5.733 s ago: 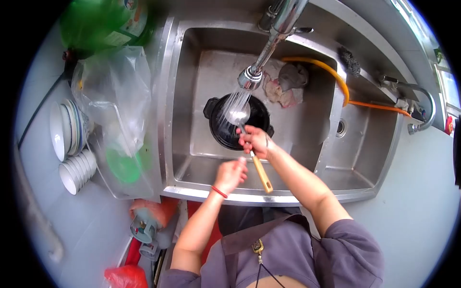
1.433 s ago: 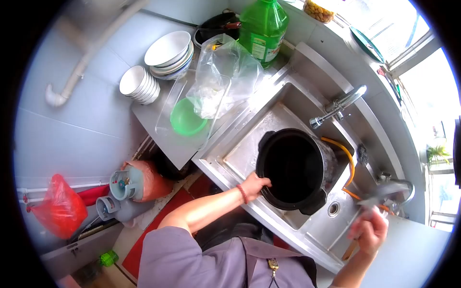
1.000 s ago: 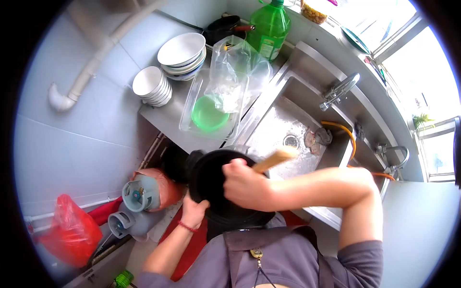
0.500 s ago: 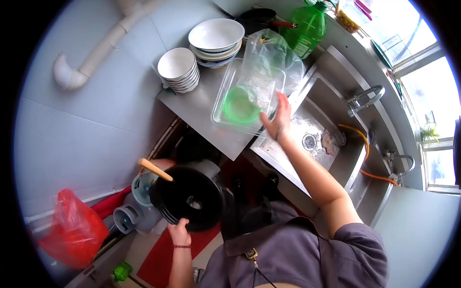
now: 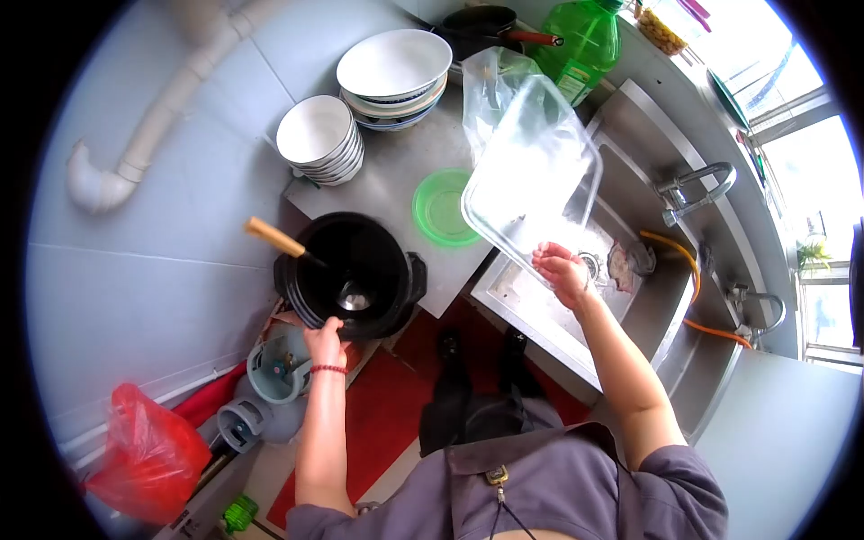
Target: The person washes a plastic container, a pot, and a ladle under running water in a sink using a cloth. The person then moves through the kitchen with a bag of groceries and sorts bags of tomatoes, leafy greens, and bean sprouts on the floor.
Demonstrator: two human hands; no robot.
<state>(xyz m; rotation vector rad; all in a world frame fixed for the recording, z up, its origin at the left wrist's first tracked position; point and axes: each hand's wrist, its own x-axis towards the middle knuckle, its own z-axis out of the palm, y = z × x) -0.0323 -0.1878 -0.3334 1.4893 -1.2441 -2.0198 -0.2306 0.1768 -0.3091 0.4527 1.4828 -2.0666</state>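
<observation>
Counter corner (image 5: 438,288) juts between black pot (image 5: 351,261) and sink (image 5: 580,337).

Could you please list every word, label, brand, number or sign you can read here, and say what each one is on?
No text is readable.
Label on the green jug: too small and blurred to read.
Gold-coloured pendant: too small to tell whether it is marked.
Dark marks below the red bag: cannot tell whether they are lettering.
</observation>
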